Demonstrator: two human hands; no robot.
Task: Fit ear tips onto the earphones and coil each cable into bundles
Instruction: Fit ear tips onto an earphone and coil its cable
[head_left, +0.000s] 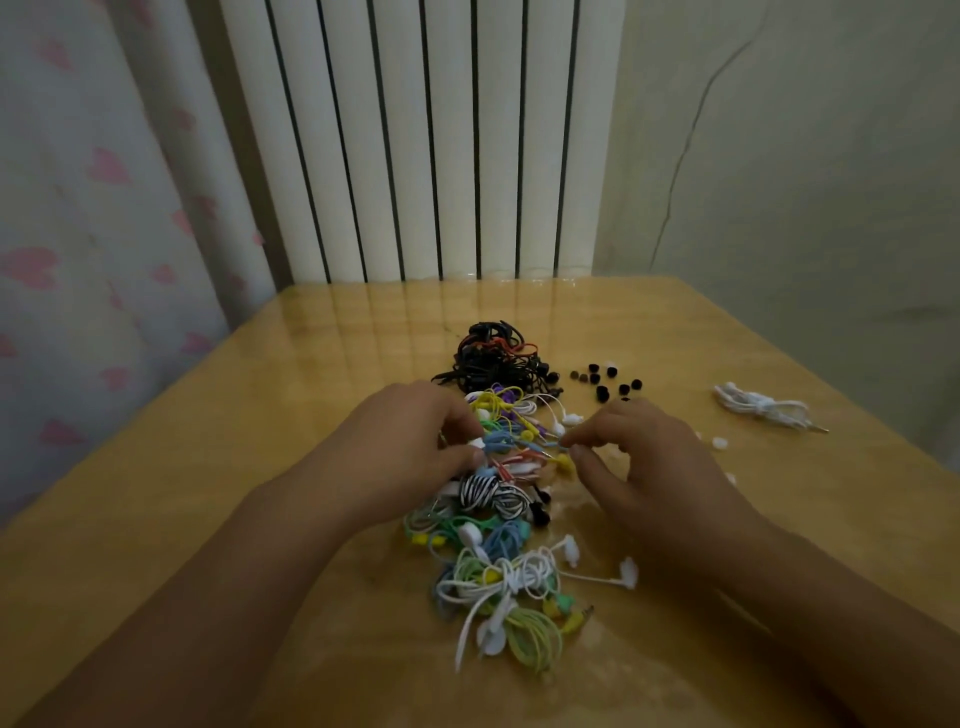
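Pinching blue cable (511, 441) between left hand (415, 441), right hand (639, 457) fingers, over earphone pile (493, 561).

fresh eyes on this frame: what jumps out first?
The long heap of coloured earphone cables down the middle of the wooden table, with the left hand and right hand pinching cables in it. Loose black ear tips lie behind the right hand; one coiled white bundle sits far right.

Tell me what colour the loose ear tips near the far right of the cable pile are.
Black, as far as the head view shows: the loose ear tips lie scattered on the wooden table.
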